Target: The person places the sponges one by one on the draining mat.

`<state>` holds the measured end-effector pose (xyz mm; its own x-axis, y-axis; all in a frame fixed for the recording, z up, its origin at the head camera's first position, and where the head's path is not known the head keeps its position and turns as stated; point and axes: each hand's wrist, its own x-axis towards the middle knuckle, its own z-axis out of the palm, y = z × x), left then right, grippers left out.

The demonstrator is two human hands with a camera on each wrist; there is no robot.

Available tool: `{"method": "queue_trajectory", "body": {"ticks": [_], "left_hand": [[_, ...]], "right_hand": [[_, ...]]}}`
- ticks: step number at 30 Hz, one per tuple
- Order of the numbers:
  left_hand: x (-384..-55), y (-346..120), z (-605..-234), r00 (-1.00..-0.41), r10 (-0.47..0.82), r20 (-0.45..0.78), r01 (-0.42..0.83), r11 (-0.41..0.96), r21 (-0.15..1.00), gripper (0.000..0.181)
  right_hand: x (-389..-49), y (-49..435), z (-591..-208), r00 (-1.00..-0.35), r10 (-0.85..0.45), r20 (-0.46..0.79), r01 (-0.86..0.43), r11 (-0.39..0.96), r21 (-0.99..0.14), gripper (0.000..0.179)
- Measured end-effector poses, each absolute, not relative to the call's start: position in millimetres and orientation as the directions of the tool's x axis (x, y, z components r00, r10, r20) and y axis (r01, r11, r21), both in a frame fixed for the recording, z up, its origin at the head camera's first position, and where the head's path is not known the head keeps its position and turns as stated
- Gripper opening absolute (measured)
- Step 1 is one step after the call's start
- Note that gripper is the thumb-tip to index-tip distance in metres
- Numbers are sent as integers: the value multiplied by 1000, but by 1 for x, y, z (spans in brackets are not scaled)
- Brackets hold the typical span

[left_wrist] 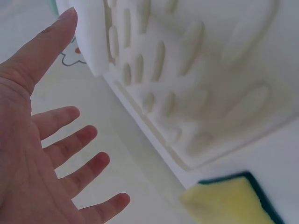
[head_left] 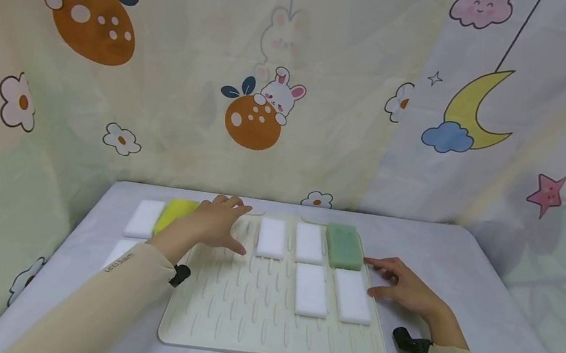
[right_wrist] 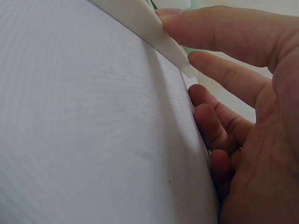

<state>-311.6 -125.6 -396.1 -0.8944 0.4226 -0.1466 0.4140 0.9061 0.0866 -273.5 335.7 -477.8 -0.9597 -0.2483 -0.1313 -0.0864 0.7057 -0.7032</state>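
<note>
A cream drying mat (head_left: 246,326) with raised ridges lies on the table. Over its back left part my left hand (head_left: 215,224) hovers with fingers spread and nothing in them; the left wrist view shows its palm (left_wrist: 23,154) beside the mat (left_wrist: 163,98). At the mat's right edge, my right hand (head_left: 407,291) touches the rim with thumb and index finger, the other fingers bent against the tabletop (right_wrist: 93,116). Several white sponges (head_left: 311,290) and one green sponge (head_left: 344,247) lie on the mat's right and back parts, in two rows.
Left of the mat lie a yellow sponge (head_left: 174,211) with a dark green layer and two white sponges (head_left: 143,219), one partly behind my left sleeve (head_left: 100,296). A printed cloth (head_left: 179,59) hangs behind the table.
</note>
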Motion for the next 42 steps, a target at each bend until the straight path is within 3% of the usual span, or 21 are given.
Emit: {"method": "queue_trajectory", "body": {"ticks": [42], "left_hand": [[-327,-219,-396,-927,305,-217,298,952,65,98]], "right_hand": [[-273,338,-480,-959,-252,-132,-81,684,-725,78]]}}
